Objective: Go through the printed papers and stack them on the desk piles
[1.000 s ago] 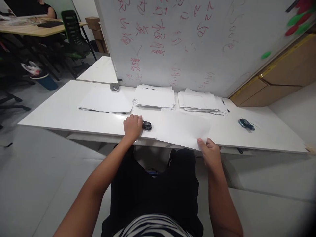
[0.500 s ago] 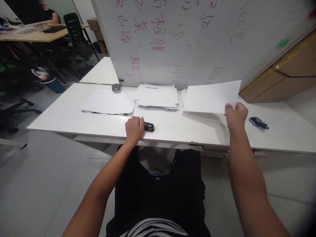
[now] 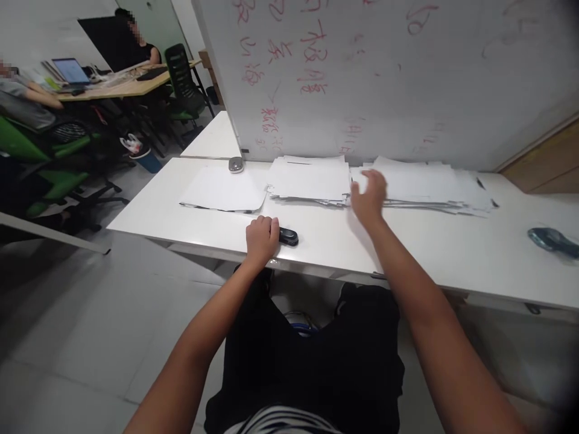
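My left hand rests on the table with its fingers wrapped round a black stapler; one rounded end sticks out to the right and the rest is hidden under my palm. My right hand is over the gap between two paper stacks, fingers apart and holding nothing. To its left lies the middle stack of white paper. On its right is a wider, uneven paper stack with sheets fanned toward the right. A flatter set of white sheets lies at the left.
A grey-and-white rounded device sits at the left sheets' back edge. A dark bluish object is at the right. The whiteboard stands behind the white table, with a cardboard box far right. Two people sit at a desk.
My right hand has let go of the white sheet, now on the right stack, and moved left to the gap. My left hand stays on the stapler. The view has turned left.
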Demonstrator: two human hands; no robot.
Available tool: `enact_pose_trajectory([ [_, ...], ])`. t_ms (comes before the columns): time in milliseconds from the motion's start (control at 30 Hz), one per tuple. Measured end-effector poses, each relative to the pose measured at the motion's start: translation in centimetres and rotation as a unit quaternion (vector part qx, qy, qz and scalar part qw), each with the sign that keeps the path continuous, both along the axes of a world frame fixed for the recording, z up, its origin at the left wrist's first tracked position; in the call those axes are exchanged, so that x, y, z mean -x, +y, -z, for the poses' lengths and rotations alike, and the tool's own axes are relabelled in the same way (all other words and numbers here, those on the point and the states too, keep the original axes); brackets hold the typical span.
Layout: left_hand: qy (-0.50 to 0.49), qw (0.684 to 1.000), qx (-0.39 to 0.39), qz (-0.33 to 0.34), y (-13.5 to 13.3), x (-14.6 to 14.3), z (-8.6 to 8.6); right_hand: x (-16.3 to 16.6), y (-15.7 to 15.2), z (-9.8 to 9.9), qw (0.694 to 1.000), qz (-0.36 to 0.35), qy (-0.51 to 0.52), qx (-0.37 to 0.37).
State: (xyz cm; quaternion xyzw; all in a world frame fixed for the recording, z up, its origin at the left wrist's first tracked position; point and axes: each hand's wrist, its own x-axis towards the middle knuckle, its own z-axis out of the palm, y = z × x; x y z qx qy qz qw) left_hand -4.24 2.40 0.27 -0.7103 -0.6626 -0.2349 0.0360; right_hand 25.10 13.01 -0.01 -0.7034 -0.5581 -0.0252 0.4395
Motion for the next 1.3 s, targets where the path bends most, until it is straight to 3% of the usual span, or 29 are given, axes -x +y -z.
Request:
enact_pose_trajectory([
  [100, -0.001, 1.0, 0.009, 0.0, 0.0, 0.0, -0.1, 4.7, -0.2, 0.4, 0.975, -0.178, -0.104, 0.089],
  [200, -0.002, 1.0, 0.011, 0.007, -0.1, 0.1, -0.1, 6.0, -1.0, 0.5, 0.946, -0.241, -0.167, 0.142],
  [433, -0.012, 1.0, 0.01, 0.004, -0.2, 0.1, -0.2, 5.0, -1.8, 1.1, 0.953, -0.22, -0.203, 0.048],
  [667, -0.001, 1.0, 0.008, 0.004, -0.2, 0.1, -0.2, 5.4, -1.0, 0.8, 0.972, -0.121, -0.2, 0.03],
  [967, -0.018, 1.0, -0.001, 0.009, -0.3, 0.2, -0.1, 5.6, -0.3, 1.7, 0.963, -0.217, -0.162, 0.01],
  [1300, -0.019, 1.0, 0.004, 0.009, -0.3, 0.1, -0.3, 6.4, -0.3, 2.1, 0.958, -0.21, -0.195, 0.017],
])
